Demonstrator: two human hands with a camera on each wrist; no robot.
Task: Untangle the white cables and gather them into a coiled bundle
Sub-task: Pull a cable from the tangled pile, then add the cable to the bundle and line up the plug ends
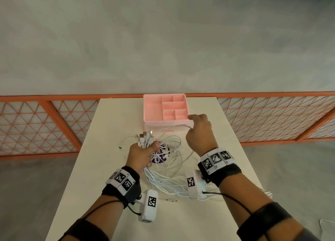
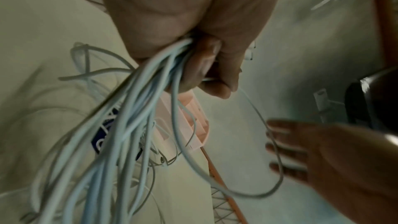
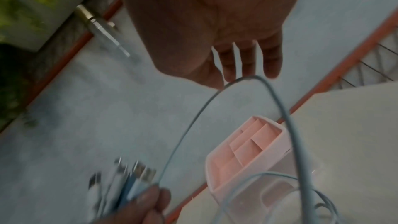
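Observation:
Above the cream table, my left hand grips a thick bunch of white cables just below their connector ends, which stick up from the fist. The rest hangs and lies in tangled loops on the table. My right hand is raised in front of the pink organizer. Its fingers are straight, and one cable loop lies across the fingertips. The left wrist view shows the same loop running from my left hand round my right hand.
The pink organizer with several compartments stands at the table's far edge. A purple round label lies under the cable tangle. One loose cable end with a green tip lies left of the fist. An orange mesh railing runs behind the table.

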